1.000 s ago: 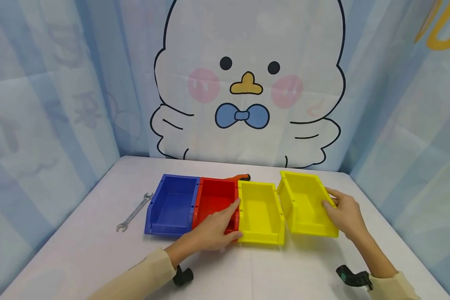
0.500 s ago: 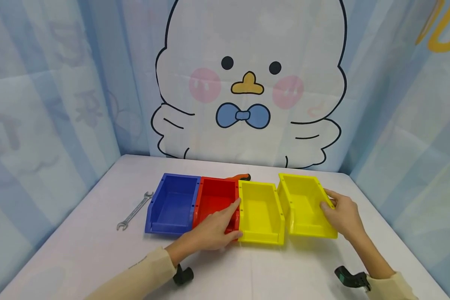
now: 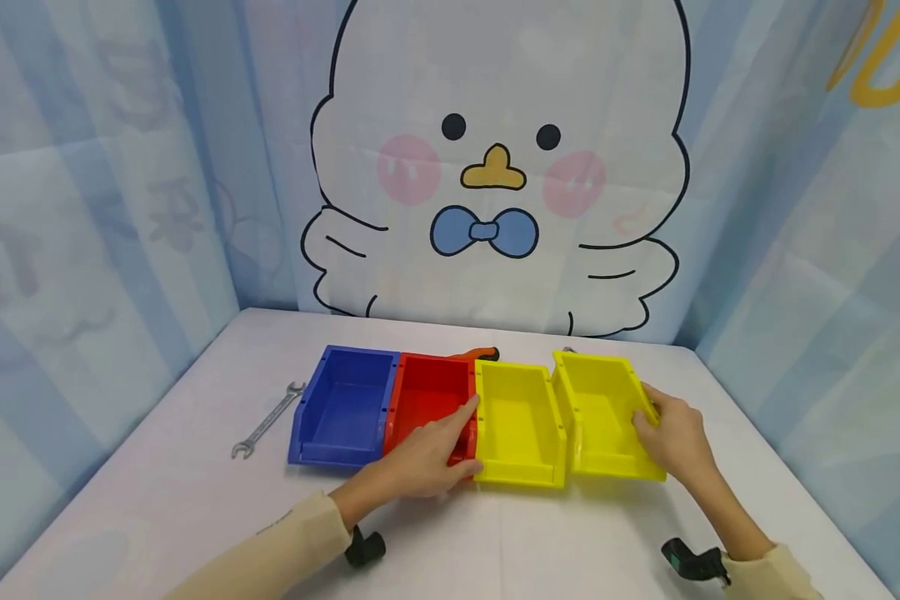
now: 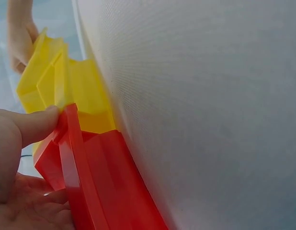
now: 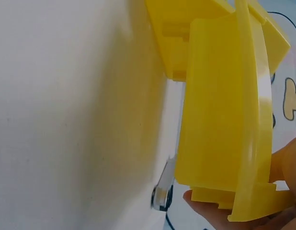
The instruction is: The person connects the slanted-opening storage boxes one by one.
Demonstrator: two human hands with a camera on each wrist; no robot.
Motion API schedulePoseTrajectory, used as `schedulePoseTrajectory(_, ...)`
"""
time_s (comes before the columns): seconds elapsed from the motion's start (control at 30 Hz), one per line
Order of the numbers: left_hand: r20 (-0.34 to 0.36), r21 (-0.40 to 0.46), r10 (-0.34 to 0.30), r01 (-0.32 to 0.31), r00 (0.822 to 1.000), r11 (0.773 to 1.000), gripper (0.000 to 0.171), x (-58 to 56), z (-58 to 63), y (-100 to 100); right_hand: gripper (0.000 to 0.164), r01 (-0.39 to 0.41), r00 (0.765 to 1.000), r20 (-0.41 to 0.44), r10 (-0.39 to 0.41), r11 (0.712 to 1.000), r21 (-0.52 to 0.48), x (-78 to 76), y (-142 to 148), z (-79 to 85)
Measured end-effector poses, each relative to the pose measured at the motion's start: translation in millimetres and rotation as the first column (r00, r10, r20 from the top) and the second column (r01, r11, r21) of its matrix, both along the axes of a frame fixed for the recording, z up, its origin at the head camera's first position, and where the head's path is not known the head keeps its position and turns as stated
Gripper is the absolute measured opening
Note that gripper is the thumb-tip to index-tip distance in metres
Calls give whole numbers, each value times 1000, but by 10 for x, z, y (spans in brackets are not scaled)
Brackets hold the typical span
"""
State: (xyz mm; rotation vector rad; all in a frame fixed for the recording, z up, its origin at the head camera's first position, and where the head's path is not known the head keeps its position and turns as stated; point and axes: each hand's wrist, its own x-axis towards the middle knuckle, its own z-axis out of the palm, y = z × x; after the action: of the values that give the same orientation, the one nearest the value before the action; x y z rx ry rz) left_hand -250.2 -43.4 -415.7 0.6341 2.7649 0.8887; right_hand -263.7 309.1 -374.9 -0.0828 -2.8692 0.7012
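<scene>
A row holds a blue bin [image 3: 347, 408], a red bin [image 3: 431, 392] and a yellow bin [image 3: 523, 425], side by side on the table. My left hand [image 3: 431, 458] reaches over the red bin, its index finger extended along the seam with the yellow one. In the left wrist view the thumb [image 4: 40, 125] touches that seam at the front. My right hand [image 3: 675, 437] grips the right wall of a second yellow bin [image 3: 607, 417], thumb inside and fingers outside. This bin is slightly tilted and raised off the table, its left side close against the row's yellow bin.
An open-ended wrench [image 3: 268, 421] lies left of the blue bin. Behind the red bin shows an orange-and-black handle [image 3: 483, 354]. A metal tool end [image 5: 162, 194] lies on the table beyond the held bin. A printed curtain [image 3: 487, 275] hangs behind the table.
My right hand has moved the held yellow bin left and slightly lower, toward the row, narrowing the gap. A metal tip now shows behind it. My left hand stays in place.
</scene>
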Motion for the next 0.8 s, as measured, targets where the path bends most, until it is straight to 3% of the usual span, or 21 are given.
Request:
schedulePoseTrajectory(0.13,12,0,-4,4,1000,1000,99,-2,-5,11,60,13,1000,-19,-12,1000,14,20,0,-21)
schedulePoseTrajectory(0.23,18,-2,-5,5,1000,1000,99,-4,-4,13,60,1,993,-117,3,999,39,35,-42,-35)
schedulePoseTrajectory(0.37,18,-2,-4,4,1000,1000,98,-6,9,8,53,-95,943,-314,107,994,53,10,-176,-5)
schedulePoseTrajectory(0.43,16,1,-4,4,1000,1000,98,-5,14,5,48,-181,919,-351,177,983,24,-19,-263,29)
schedulePoseTrajectory(0.5,18,1,-4,4,1000,1000,98,-1,19,2,46,-249,919,-326,222,968,-42,-44,-352,68)
schedulePoseTrajectory(0.6,12,3,-10,10,1000,1000,99,2,19,-2,49,-299,944,-204,259,934,-196,-84,-471,114)
schedulePoseTrajectory(0.67,8,5,-13,13,1000,1000,99,7,24,-4,52,-283,959,-109,262,917,-281,-113,-533,132)
schedulePoseTrajectory(0.8,6,12,-12,12,1000,1000,100,10,26,-12,54,-227,967,25,254,901,-370,-171,-604,112)
